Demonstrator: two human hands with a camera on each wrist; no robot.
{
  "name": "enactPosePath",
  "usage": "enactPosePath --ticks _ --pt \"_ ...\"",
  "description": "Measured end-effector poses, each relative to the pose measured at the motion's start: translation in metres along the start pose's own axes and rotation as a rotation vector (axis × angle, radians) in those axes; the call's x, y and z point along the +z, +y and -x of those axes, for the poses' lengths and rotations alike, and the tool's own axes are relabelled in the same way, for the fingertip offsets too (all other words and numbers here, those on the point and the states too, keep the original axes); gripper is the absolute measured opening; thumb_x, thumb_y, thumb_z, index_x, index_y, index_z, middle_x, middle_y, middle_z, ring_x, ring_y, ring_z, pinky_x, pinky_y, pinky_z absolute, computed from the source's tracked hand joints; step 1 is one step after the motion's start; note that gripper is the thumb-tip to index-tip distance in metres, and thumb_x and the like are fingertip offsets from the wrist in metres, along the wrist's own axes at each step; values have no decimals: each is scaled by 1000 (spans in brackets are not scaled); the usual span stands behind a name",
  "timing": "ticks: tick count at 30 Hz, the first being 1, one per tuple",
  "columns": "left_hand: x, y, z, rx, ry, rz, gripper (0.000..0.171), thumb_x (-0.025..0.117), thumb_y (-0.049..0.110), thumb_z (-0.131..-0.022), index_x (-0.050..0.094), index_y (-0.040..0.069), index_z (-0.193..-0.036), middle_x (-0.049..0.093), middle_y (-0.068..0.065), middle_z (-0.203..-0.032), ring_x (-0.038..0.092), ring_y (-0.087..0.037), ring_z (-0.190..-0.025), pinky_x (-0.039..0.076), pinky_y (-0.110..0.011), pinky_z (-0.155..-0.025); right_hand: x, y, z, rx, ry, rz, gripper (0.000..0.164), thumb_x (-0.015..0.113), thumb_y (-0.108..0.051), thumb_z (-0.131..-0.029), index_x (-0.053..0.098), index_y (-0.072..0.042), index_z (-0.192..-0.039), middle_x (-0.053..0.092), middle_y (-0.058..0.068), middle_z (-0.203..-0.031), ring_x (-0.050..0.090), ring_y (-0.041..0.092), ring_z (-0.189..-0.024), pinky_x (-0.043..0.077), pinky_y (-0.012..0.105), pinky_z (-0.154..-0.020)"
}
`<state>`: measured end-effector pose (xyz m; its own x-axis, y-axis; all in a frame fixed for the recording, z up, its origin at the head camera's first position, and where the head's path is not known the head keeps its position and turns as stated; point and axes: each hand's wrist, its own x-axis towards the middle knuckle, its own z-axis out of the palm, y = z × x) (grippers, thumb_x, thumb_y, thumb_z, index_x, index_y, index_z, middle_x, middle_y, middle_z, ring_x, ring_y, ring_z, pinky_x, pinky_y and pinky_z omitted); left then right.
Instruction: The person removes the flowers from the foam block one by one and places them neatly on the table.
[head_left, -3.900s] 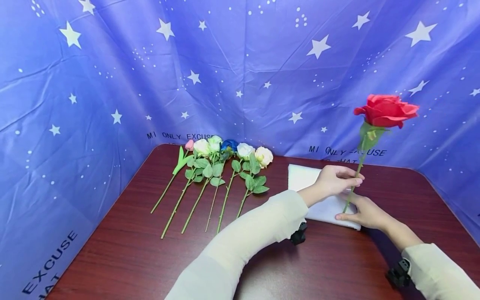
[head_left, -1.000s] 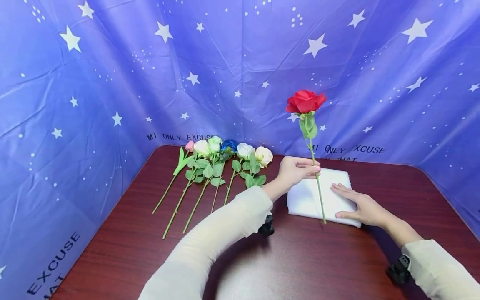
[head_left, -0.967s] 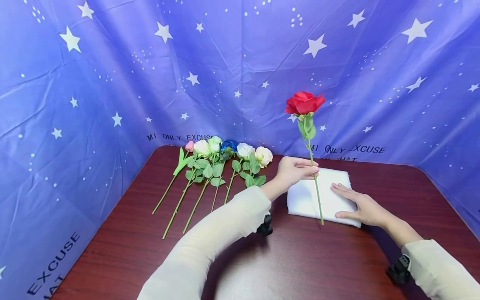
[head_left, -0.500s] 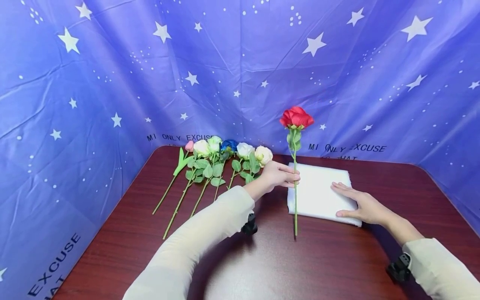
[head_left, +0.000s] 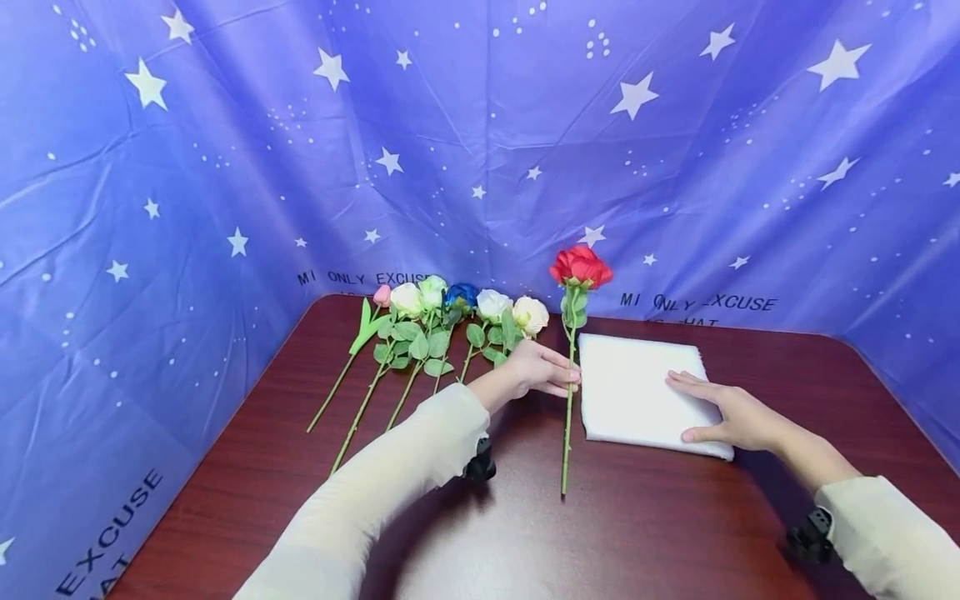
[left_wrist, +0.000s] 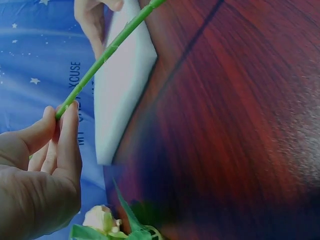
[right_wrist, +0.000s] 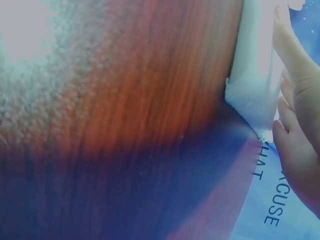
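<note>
My left hand (head_left: 538, 369) pinches the green stem of a red artificial rose (head_left: 581, 267) between thumb and fingertips. The rose stands nearly upright, bloom at the top, just left of a white foam slab (head_left: 637, 392). In the left wrist view the stem (left_wrist: 107, 52) runs slantwise from the fingertips across the slab. My right hand (head_left: 738, 417) rests on the slab's right side with its fingers spread and straight. The right wrist view catches that hand (right_wrist: 300, 105) at the edge, against the slab (right_wrist: 252, 100).
Several artificial flowers lie in a row at the left: a pink tulip (head_left: 382, 296), a blue rose (head_left: 461, 295), pale roses such as the cream one (head_left: 530, 316). My left forearm crosses over some stems. A star-printed blue cloth (head_left: 480, 125) hangs behind the dark wooden table (head_left: 600, 533).
The left hand has carried the red rose leftward and down, from over the slab to its left edge. The right hand has stopped touching near the stem and stays on the slab.
</note>
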<state>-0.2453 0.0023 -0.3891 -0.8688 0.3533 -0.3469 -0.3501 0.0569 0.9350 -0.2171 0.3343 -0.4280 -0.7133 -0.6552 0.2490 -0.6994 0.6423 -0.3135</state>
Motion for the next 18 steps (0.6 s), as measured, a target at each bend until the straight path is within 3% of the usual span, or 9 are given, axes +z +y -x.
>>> enactPosePath --ticks 7,10,13,18 --pt "-4 -5 -1 -49 -26 -29 27 64 -10 -85 64 -16 -112 64 -33 -112 66 -13 -61 62 -36 -78 -3 1 2 -23 8 15 81 83 -35 -70 52 -2 -137 39 -8 -149 9 -27 -134 10 -12 -101" --pt "-5 -8 -2 -79 -26 -35 27 63 -9 -86 64 -16 -112 69 -30 -106 65 -13 -60 62 -36 -80 -4 1 2 -16 1 19 81 83 -35 -70 52 -2 -136 42 -3 -149 8 -28 -133 9 -13 -100" --pt "-8 -10 -3 -113 -17 -34 25 62 -8 -87 64 -15 -111 73 -21 -85 64 -13 -59 62 -34 -79 -4 1 2 -1 -10 25 80 83 -35 -70 52 -1 -136 47 7 -147 7 -29 -131 9 -13 -99" --pt "-11 -11 -3 -157 -2 -31 25 62 -7 -88 64 -15 -111 65 -5 -63 64 -12 -56 63 -31 -76 -4 1 2 6 -13 29 80 83 -36 -70 52 -1 -136 50 13 -145 6 -30 -131 8 -13 -99"
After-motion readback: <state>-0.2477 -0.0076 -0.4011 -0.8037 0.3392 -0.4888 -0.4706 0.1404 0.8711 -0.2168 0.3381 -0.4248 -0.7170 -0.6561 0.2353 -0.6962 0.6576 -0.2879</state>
